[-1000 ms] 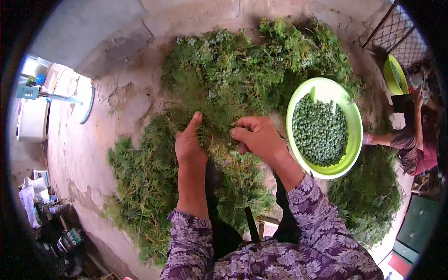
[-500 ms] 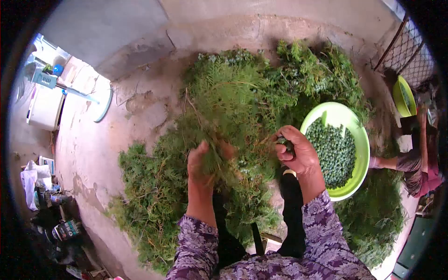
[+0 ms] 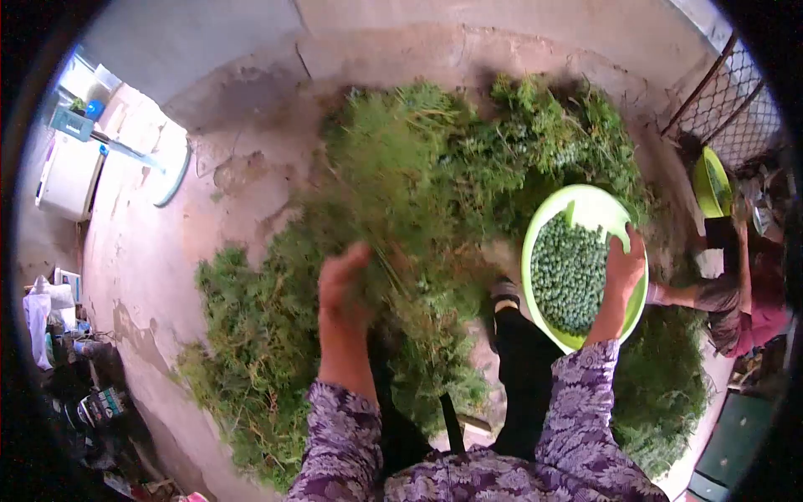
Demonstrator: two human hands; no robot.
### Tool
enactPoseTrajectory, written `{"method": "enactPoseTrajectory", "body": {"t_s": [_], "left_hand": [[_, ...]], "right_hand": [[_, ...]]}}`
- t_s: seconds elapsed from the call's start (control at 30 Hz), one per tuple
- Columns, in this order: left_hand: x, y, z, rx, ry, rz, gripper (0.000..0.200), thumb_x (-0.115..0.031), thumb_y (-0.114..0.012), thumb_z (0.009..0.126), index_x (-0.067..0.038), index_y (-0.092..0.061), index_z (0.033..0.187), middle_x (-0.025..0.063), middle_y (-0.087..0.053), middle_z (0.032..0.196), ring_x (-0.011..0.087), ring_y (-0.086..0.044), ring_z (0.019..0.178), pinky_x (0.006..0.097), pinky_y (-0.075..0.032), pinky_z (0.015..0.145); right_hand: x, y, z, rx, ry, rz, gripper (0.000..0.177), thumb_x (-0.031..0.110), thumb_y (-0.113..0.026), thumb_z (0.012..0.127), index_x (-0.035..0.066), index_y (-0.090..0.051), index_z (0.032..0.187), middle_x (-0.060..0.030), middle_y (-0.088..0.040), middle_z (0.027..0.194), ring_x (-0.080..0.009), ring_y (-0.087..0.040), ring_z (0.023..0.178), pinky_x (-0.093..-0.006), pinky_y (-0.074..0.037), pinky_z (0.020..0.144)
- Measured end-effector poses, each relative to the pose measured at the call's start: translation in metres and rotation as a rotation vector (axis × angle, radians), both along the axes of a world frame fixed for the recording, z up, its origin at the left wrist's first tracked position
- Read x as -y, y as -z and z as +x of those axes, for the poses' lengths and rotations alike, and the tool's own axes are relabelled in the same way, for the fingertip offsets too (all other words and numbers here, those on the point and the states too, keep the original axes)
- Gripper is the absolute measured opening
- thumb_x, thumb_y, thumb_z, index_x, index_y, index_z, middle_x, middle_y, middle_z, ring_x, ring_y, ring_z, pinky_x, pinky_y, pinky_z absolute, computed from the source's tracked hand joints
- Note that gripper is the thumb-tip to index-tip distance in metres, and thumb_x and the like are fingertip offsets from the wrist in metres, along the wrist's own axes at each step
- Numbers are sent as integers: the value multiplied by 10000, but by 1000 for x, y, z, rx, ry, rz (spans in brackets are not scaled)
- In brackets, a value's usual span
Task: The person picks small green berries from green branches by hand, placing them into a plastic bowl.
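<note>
My left hand (image 3: 341, 284), blurred by motion, is closed around the stem end of a leafy evergreen branch (image 3: 381, 180) that spreads up and away from it. At the right, a lime-green basin (image 3: 532, 272) holds many small round green berries (image 3: 570, 272). Over the basin's right side is my right hand (image 3: 626, 266), thumb and fingers somewhat apart, and no berries can be made out in it. Below and around both arms lies a large heap of cut green branches (image 3: 259, 335), some with pale berries on them.
A seated co-worker's arm (image 3: 743, 259) and leg show at the right edge, beside another green basin (image 3: 708, 184). Wire mesh (image 3: 736, 100) stands at the upper right. A fan (image 3: 125, 155) and a white box (image 3: 75, 176) are at the left. Clutter (image 3: 92, 402) lies lower left.
My right hand has moved right, from left of the basin to over its berries, and its closed fingers have loosened. My left hand still holds the branch. The whole view has shifted slightly.
</note>
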State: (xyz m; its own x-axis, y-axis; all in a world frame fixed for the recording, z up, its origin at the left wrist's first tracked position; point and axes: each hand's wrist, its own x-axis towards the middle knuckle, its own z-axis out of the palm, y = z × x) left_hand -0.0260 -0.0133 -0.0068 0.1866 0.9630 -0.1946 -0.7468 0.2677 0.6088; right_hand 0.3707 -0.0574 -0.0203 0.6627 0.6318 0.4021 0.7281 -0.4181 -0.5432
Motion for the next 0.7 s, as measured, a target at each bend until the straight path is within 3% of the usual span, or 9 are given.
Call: {"method": "enactPoseTrajectory", "body": {"t_s": [0.1, 0.17, 0.27, 0.4, 0.47, 0.57, 0.6, 0.67, 0.7], "left_hand": [[-15, -22, -12, -281, -378, -150, 327, -252, -566, 793, -21, -528, 1021, 94, -588, 910, 204, -561, 702, 360, -476, 597], [-28, 5, -51, 84, -482, -119, 329, -318, -592, 778, -32, -546, 935, 87, -586, 894, 187, -537, 648, 336, -451, 563], [-17, 7, -89, 280, -632, -76, 425, -374, -625, 744, -36, -508, 973, 90, -579, 888, 183, -522, 620, 319, -437, 564], [-13, 9, -108, 300, -667, -134, 537, -393, -649, 716, -50, -441, 1073, 117, -556, 930, 188, -509, 608, 329, -438, 584], [-14, -8, -95, 191, -851, -193, 577, -429, -630, 715, 36, -469, 1017, 163, -555, 947, 216, -462, 662, 314, -378, 585], [-14, -14, -74, 274, -662, -263, 585, -447, -591, 742, 41, -466, 1039, 167, -547, 993, 189, -445, 651, 297, -368, 590], [-13, -13, -68, 273, -665, -267, 585, -447, -591, 742, 41, -466, 1039, 167, -547, 993, 189, -445, 651, 297, -368, 590], [-10, -10, -59, 378, -336, -244, 553, -437, -547, 781, 1, -415, 1092, 152, -523, 1014, 170, -459, 641, 299, -379, 578], [-8, -10, -55, 376, -338, -256, 553, -437, -547, 781, 1, -415, 1092, 152, -523, 1014, 170, -459, 641, 299, -379, 578]], "right_hand": [[0, 2, 3, -107, 22, -71, 404, 239, -563, 713, 33, -566, 1061, -166, -569, 1053, -294, -533, 993, -342, -392, 865], [-6, -8, -19, -223, -53, -121, 403, 242, -574, 712, 33, -569, 1057, -160, -588, 1010, -266, -557, 944, -325, -405, 842], [-21, 12, -28, -400, -196, -134, 387, 252, -580, 714, 44, -580, 1040, -154, -611, 940, -247, -580, 877, -315, -418, 817], [-38, 35, -71, -235, -434, -344, 370, 282, -569, 720, 44, -593, 1003, -146, -623, 871, -238, -601, 802, -323, -450, 755], [-42, 73, -96, -399, -509, -469, 339, 303, -577, 705, 54, -618, 930, -142, -620, 813, -242, -599, 774, -322, -456, 733], [-37, 157, -113, -352, -772, -676, 303, 332, -555, 692, 56, -639, 784, -138, -614, 800, -305, -575, 739, -392, -447, 688], [-33, 200, -115, -449, -713, -793, 311, 289, -577, 700, 38, -614, 879, -126, -619, 832, -258, -579, 737, -359, -449, 670], [-19, 262, -120, -555, -646, -921, 350, 246, -599, 707, 21, -589, 975, -114, -625, 863, -211, -583, 735, -326, -450, 651], [-11, 280, -123, -319, -877, -971, 374, 260, -598, 717, 18, -576, 1001, -118, -615, 912, -222, -580, 772, -335, -449, 662]]}}
